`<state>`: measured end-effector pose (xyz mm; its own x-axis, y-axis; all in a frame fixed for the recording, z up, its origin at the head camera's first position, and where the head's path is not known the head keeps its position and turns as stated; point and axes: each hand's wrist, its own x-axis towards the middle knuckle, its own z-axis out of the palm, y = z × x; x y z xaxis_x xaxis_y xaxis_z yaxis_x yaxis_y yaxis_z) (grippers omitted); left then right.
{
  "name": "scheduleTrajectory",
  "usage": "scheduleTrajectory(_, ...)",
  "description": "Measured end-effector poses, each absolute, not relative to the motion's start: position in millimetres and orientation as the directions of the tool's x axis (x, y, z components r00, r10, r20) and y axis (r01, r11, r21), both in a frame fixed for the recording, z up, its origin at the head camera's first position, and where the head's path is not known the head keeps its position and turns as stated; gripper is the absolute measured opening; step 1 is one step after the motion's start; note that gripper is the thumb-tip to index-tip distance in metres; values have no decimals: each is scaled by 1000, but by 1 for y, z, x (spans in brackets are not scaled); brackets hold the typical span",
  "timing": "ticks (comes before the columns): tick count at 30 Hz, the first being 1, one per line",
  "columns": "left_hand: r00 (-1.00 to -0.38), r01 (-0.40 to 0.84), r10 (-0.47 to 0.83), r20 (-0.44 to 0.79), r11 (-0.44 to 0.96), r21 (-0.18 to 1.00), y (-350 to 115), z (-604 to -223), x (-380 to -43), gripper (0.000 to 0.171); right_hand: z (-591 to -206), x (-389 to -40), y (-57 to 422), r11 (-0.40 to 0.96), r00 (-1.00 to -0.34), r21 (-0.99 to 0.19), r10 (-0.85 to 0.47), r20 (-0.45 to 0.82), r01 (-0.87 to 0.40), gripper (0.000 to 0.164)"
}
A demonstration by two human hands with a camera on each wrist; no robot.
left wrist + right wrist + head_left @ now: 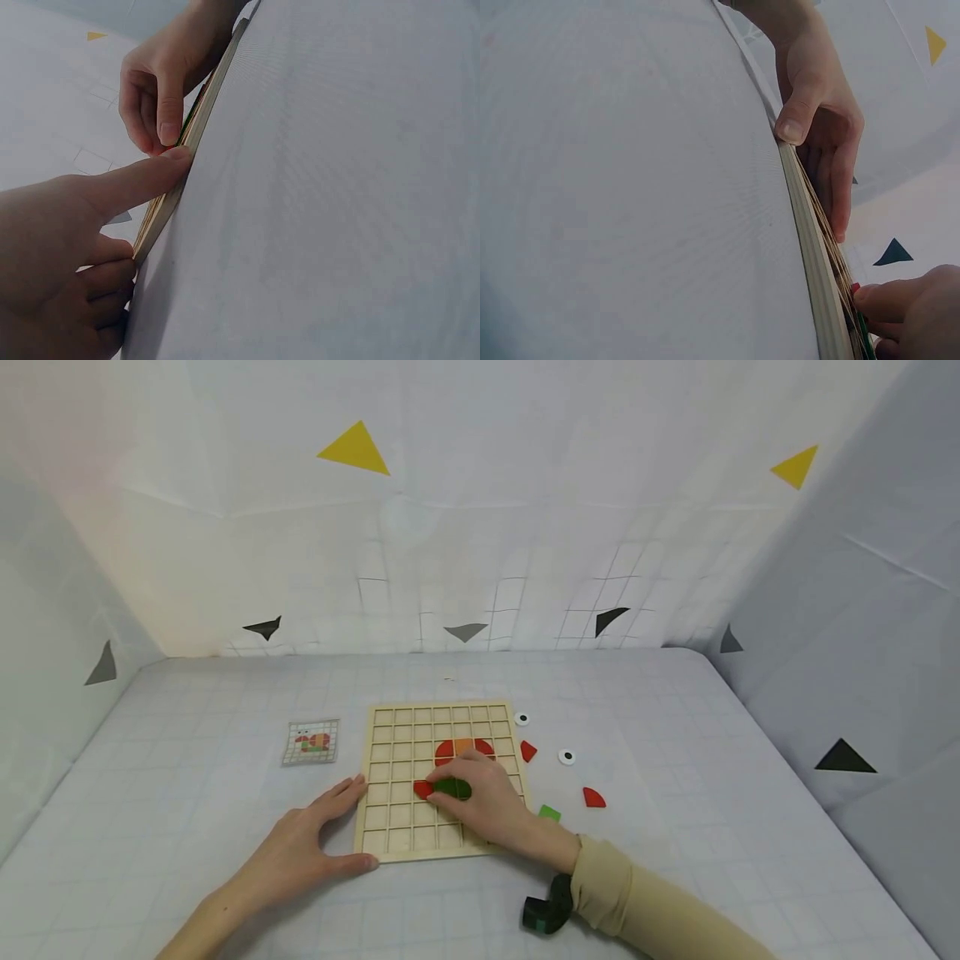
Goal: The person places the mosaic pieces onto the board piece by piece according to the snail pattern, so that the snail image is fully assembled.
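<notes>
A wooden grid board (401,817) lies flat on the table. My left hand (300,847) is spread at its left side, fingertips at the left edge and the thumb at the near-left corner. Over the board, my right hand (487,797) pinches a red rounded piece (422,789) between thumb and index finger, low over the squares. Just right of that piece, dark green pieces (453,787) show under the hand. Beyond the knuckles, red quarter-round pieces (444,752) flank an orange square (464,746). The right hand covers part of the board.
Right of the board lie loose red pieces (594,797), a light green piece (550,813) and two white eye discs (566,757). A small picture card (311,742) lies to the left. A black device (551,906) is by my right wrist. White cloth walls (480,527) enclose the table.
</notes>
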<state>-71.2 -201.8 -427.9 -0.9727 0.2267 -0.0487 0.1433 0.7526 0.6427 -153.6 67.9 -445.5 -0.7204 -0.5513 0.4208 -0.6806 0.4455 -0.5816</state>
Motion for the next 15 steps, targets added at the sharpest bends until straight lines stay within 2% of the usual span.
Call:
scheduleTrajectory(7, -974, 139, 222, -51, 755, 641, -201, -427, -71, 102, -450, -155, 68, 420, -670, -529, -553, 496, -738, 22)
scheduleTrajectory(15, -975, 151, 222, -31, 753, 640, -201, -428, -70, 100, -451, -155, 69, 395, -657, -532, -550, 516, -749, 23)
